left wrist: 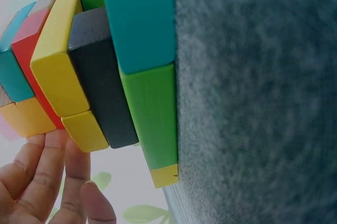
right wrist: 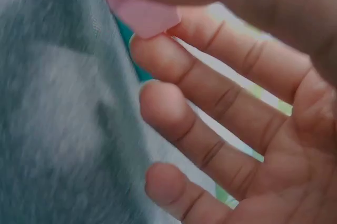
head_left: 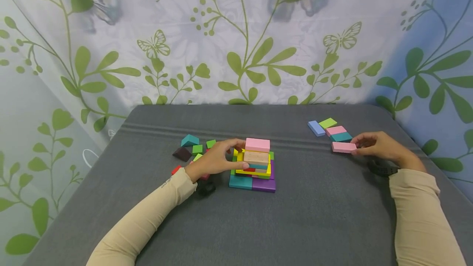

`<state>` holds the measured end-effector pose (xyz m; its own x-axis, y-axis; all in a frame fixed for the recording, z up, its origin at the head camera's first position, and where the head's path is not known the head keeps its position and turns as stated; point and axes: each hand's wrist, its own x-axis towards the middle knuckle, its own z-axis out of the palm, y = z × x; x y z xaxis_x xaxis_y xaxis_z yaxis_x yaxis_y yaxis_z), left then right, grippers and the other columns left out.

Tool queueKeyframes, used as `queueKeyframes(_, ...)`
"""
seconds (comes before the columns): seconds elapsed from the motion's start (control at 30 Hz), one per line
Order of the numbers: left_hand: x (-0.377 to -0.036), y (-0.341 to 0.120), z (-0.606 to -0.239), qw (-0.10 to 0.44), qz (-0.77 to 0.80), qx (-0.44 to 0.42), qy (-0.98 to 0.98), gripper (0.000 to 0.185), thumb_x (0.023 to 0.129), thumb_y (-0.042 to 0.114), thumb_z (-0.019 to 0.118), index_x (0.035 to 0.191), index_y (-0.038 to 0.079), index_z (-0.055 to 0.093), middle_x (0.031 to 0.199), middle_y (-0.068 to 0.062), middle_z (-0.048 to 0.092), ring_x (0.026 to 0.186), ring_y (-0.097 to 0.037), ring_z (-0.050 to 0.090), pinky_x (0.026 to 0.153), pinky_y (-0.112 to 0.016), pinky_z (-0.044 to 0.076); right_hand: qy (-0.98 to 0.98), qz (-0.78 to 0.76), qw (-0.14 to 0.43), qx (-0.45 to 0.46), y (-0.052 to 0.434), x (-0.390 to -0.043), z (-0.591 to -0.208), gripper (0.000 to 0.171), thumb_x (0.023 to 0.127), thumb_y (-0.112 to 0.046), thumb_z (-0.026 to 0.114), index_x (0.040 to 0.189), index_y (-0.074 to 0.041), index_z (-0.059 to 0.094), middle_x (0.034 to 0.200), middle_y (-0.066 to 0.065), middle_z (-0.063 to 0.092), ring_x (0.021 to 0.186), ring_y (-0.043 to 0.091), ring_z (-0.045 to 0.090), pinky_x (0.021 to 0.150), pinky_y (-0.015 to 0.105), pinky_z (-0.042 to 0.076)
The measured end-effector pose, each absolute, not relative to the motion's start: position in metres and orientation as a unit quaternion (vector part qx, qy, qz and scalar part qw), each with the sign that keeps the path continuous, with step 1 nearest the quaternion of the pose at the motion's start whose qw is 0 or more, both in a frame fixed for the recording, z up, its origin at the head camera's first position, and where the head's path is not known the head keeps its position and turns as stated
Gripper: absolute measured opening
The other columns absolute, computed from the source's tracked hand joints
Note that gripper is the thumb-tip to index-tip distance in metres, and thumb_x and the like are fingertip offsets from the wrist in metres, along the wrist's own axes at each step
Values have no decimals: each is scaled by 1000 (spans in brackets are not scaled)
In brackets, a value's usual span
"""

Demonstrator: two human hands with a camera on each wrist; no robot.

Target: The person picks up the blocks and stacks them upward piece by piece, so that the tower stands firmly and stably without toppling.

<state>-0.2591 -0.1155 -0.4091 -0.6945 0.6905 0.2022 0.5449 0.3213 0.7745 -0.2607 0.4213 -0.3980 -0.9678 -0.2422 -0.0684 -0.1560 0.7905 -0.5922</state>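
Note:
A stack of coloured blocks (head_left: 254, 168) stands mid-table, with a pink block (head_left: 257, 144) on top and a wood-coloured one (head_left: 256, 158) under it. My left hand (head_left: 218, 160) rests against the stack's left side, thumb along the front and fingers reaching the back. In the left wrist view those fingers (left wrist: 52, 176) lie fairly straight, touching the yellow blocks (left wrist: 55, 61). To the right, my right hand (head_left: 373, 145) pinches one end of a pink block (head_left: 343, 147) that lies on the cloth. The right wrist view shows that pink block (right wrist: 145, 16) between thumb and forefinger.
Blue (head_left: 316, 128), green (head_left: 327, 123), pink (head_left: 335, 130) and teal (head_left: 341, 137) blocks lie just behind the right hand. Left of the stack sit a teal wedge (head_left: 190, 140), green cubes (head_left: 197, 149), a dark block (head_left: 182, 154) and a red piece (head_left: 176, 170). A leaf-print curtain (head_left: 236, 44) backs the grey table (head_left: 314, 216).

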Motion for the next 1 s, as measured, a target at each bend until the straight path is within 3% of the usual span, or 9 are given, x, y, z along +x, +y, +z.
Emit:
queueKeyframes(0.27,-259,-116,-408,86,442,380,808,65,97,36,83,149,4,61,140,-7,68,122,-24,60,105,-48,49,934,-332,0,-131,392,-260,-381,32,91,-7,87,117,4,74,93,-5,71,79,7,62,70,25,52)
queueKeyframes(0.6,-259,-116,-408,93,446,379,805,68,96,37,83,150,2,60,141,-9,68,123,-25,61,113,-51,48,910,-358,-59,-200,348,-263,-368,29,85,4,87,112,2,76,88,-3,69,74,11,65,68,22,53)
queueKeyframes(1.0,-260,-115,-408,90,445,381,806,65,96,31,84,149,2,60,141,-9,68,124,-25,61,113,-49,48,882,-385,-87,-259,294,-254,-355,29,82,2,90,108,-6,78,87,-1,70,77,12,62,68,22,47)
